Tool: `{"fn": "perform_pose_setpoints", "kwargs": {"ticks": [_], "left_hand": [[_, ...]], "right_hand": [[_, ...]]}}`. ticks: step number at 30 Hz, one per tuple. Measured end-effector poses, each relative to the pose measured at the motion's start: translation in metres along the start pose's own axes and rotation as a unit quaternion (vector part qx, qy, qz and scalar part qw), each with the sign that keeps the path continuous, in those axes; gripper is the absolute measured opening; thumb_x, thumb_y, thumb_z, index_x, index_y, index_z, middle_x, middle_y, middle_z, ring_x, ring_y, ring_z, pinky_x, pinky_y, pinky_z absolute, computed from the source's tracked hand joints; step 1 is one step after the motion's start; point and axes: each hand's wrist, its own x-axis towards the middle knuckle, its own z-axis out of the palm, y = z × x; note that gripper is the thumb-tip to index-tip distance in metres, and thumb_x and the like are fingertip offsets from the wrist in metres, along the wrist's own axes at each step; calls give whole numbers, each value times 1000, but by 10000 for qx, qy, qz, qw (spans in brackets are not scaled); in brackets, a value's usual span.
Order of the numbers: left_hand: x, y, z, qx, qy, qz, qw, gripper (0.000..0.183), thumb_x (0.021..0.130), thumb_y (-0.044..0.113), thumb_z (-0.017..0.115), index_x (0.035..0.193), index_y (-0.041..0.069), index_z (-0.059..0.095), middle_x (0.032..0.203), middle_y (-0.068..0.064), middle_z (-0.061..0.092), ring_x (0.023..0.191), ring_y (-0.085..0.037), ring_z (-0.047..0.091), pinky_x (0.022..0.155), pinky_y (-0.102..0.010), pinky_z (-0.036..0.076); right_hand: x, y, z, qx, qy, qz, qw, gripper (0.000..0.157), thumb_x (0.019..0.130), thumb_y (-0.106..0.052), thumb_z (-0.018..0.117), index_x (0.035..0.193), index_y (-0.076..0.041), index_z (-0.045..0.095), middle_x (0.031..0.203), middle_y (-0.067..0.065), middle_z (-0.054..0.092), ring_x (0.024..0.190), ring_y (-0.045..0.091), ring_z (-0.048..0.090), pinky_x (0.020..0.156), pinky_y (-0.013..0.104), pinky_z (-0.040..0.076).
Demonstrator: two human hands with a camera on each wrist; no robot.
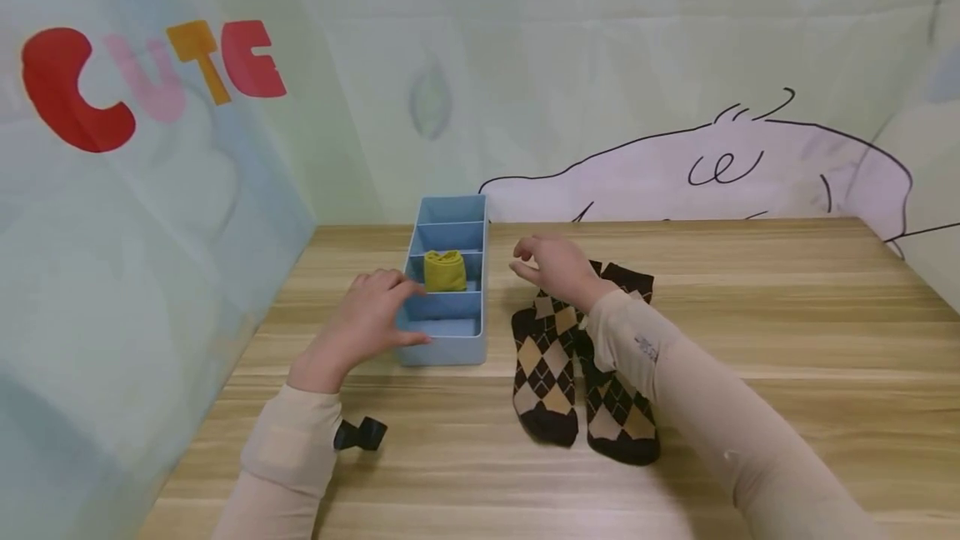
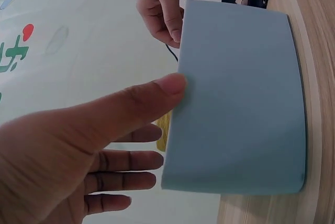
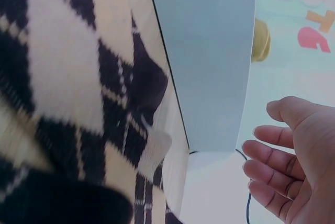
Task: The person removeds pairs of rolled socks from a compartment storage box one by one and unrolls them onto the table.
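Observation:
A light blue divided box (image 1: 442, 351) stands on the table, with a rolled yellow cloth bundle (image 1: 446, 272), sock-like, in its second compartment from the front. My left hand (image 1: 367, 319) reaches over the box's left side, fingers spread above the compartments. In the left wrist view, its thumb (image 2: 170, 84) is right at the rim of the front wall. To the right of the box, my right hand (image 1: 558, 269) hovers holding nothing, its fingers loosely bent. Below its wrist lies a pair of dark argyle socks (image 1: 546, 377) with tan diamonds, laid flat and partly hidden by the sleeve.
The wood-grain table (image 1: 787, 315) extends to the right. A printed cloth backdrop (image 1: 600, 48) rises behind the box and along the left. A small black object (image 1: 362, 433) shows beside the left sleeve.

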Motion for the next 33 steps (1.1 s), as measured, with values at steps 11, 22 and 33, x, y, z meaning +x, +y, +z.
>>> {"fn": "perform_pose_setpoints", "kwargs": {"ticks": [11, 22, 33], "left_hand": [[-1, -6, -2, -8, -234, -308, 9993, 64, 68, 45, 83, 114, 5, 66, 108, -13, 62, 102, -32, 56, 90, -48, 39], [-2, -11, -2, 146, -307, -433, 9985, 68, 68, 49, 82, 116, 4, 66, 116, -16, 63, 110, -35, 55, 96, -51, 39], [-2, -12, -2, 236, -350, -351, 9985, 66, 70, 48, 81, 116, 3, 66, 116, -16, 62, 111, -36, 55, 99, -52, 38]], "right_hand": [[20, -25, 6, 477, -202, -179, 9985, 37, 96, -36, 57, 118, -7, 64, 111, 9, 68, 100, 23, 65, 89, 38, 52], [38, -45, 12, 372, -301, -345, 9983, 43, 93, -40, 61, 118, -5, 63, 109, 9, 69, 99, 21, 64, 89, 34, 52], [51, -58, 20, 469, -518, -202, 9973, 54, 88, -47, 64, 123, -7, 60, 110, 8, 68, 97, 19, 64, 86, 33, 53]]}}
